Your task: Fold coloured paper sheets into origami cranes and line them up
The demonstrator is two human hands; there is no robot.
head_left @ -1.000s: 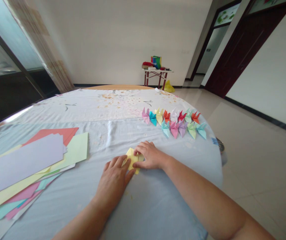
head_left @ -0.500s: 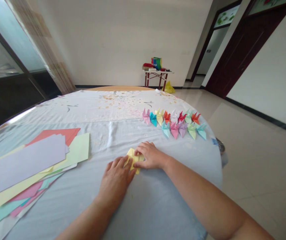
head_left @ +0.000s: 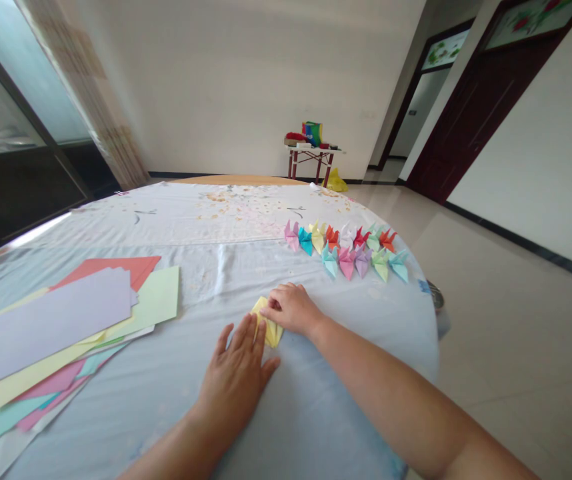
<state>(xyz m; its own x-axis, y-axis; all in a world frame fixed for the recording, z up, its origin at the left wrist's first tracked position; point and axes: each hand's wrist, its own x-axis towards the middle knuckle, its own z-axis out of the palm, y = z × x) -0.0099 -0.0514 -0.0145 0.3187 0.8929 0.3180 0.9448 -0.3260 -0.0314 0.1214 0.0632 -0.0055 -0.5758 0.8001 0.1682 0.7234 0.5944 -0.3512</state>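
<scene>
A small folded yellow paper point(head_left: 268, 329) lies on the pale blue tablecloth point(head_left: 291, 413) near the table's front. My left hand point(head_left: 239, 372) lies flat beside it, fingers stretched out, their tips on the paper's near left edge. My right hand point(head_left: 291, 309) rests on the paper's far right side with its fingers curled and pressed down on a fold. Part of the paper is hidden under both hands.
A fanned pile of coloured paper sheets point(head_left: 61, 327) lies at the left. Two rows of several folded paper cranes point(head_left: 351, 250) stand at the right, close to the round table's edge. Beyond are a tiled floor, a small side table point(head_left: 312, 150) and dark doors.
My left hand has slid back toward me and flattened, fingers spread. My right hand has shifted slightly left over the yellow paper. The view has tilted a little.
</scene>
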